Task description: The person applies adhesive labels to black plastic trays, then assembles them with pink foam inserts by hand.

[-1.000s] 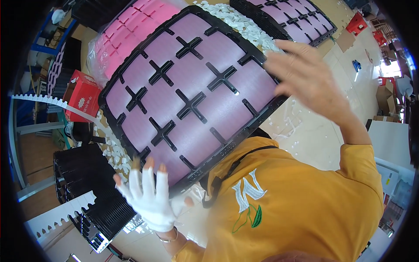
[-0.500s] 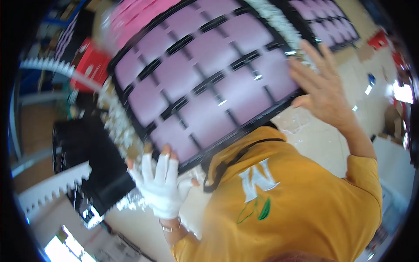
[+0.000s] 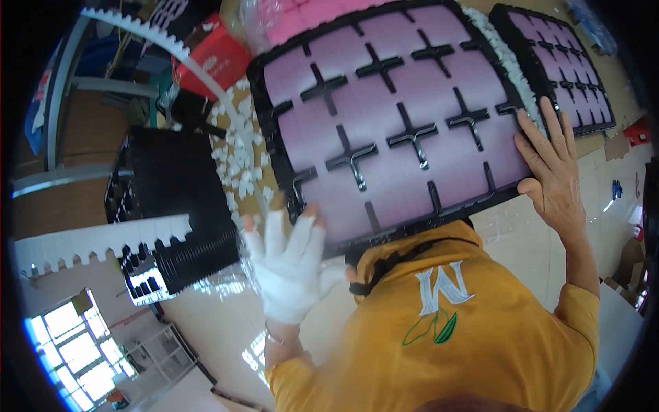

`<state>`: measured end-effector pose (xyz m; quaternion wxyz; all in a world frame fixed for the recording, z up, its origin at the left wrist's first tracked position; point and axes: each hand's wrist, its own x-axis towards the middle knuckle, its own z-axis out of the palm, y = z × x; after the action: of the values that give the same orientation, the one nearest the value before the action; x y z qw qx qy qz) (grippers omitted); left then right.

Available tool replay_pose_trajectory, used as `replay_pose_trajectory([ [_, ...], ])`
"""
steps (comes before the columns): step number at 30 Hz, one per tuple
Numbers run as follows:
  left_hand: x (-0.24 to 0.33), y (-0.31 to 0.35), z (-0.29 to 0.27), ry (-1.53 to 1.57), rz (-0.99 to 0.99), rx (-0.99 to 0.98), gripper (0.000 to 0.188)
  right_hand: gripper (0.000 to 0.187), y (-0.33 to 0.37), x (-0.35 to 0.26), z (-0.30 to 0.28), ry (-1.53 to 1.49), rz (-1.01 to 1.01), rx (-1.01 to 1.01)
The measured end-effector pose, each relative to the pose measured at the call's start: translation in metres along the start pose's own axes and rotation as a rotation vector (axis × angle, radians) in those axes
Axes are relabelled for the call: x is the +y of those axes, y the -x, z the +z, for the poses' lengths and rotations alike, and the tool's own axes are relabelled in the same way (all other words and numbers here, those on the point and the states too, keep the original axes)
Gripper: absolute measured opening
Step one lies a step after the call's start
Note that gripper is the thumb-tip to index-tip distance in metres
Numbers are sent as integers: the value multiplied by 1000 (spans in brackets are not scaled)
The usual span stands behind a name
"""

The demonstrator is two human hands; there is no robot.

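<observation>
In front of me lies a black plastic tray (image 3: 439, 221) with a pinkish-purple sheet surface showing between black cross-shaped dividers. My left hand (image 3: 288, 271), in a white glove with bare fingertips, is at the tray's near left corner, fingers spread. At the near right corner my bare right hand (image 3: 555, 172) rests along the tray's edge, its fingers stretched out and apart. Neither hand is wrapped round anything. Small white pieces (image 3: 240, 141) lie scattered along the tray's left side, and more white pieces (image 3: 504, 62) line its right side.
A second black-and-purple tray (image 3: 573, 75) lies to the right. Left are a stack of black trays (image 3: 182, 199), white toothed strips (image 3: 103, 240) and a red box (image 3: 216, 58). Pink material (image 3: 309, 20) lies behind the tray. A window (image 3: 79, 343) shows lower left.
The view has shifted, so the tray and both hands appear further right and the tray looks less tilted. Both hands remain at the tray's near corners, fingers still spread.
</observation>
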<state>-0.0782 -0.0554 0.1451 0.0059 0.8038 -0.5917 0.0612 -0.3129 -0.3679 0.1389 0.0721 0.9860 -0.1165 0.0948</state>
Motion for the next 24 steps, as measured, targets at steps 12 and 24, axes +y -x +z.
replay_pose_trajectory([
  [12,-102,-122,57,24,71,113,56,60,-158,34,53,-138,-69,-133],
  [24,-97,-135,54,-123,70,270,47,63,-156,40,67,-114,-73,49],
])
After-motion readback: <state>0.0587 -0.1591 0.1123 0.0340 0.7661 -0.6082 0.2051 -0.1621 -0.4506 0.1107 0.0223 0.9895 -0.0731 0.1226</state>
